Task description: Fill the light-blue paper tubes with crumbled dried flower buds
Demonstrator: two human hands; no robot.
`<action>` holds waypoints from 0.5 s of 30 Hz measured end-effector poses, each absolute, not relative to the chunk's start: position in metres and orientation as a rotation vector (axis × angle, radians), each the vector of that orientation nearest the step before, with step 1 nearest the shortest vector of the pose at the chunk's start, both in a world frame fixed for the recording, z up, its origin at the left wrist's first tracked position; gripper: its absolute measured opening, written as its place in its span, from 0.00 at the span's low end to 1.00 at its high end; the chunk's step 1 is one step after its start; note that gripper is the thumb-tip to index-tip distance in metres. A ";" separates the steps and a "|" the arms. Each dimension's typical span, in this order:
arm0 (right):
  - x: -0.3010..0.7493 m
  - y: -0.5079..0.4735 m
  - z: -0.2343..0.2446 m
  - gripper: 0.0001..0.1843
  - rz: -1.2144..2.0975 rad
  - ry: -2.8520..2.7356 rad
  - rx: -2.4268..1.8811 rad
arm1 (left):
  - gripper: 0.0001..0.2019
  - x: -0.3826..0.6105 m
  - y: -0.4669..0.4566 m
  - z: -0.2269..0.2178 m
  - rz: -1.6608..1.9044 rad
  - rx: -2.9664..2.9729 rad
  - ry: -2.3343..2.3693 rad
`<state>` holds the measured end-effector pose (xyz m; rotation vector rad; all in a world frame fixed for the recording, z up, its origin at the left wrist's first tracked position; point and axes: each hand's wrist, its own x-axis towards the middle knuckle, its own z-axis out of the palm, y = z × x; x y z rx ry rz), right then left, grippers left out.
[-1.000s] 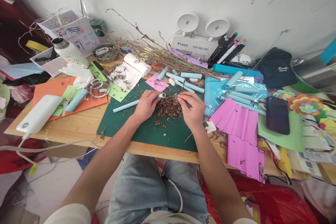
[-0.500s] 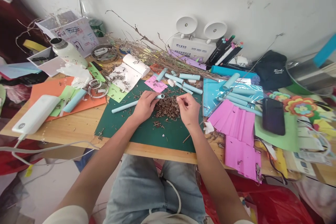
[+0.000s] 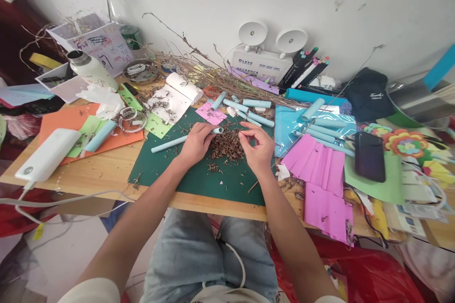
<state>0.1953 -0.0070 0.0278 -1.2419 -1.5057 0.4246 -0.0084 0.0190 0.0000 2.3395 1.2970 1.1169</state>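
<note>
"消防应急照明灯具" on wht lamp unit (image 3: 261, 62), "Touch" (prob.) on blk pouch (image 3: 368, 98), rest illeg.

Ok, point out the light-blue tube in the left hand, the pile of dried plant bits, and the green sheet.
Light-blue tube (image 3: 168, 144): head view, side of its exposed stretch.
Pile of dried plant bits (image 3: 226, 146): head view, middle of the heap.
Green sheet (image 3: 204, 185): head view, bare part near its front edge.

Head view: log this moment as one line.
left hand: holds blue tube | right hand: beside dried plant pile | beneath: green mat
</note>
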 end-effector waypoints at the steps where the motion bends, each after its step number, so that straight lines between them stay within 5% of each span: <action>1: 0.194 -0.007 0.027 0.05 0.490 -1.479 -1.225 | 0.12 -0.008 0.019 0.000 1.111 2.339 1.300; 6: 0.189 -0.007 0.024 0.05 0.657 -1.447 -1.209 | 0.13 -0.008 0.019 0.000 1.108 2.345 1.282; 15: 0.182 -0.008 0.035 0.09 0.344 -1.640 -1.131 | 0.13 -0.008 0.019 0.001 1.073 2.383 1.234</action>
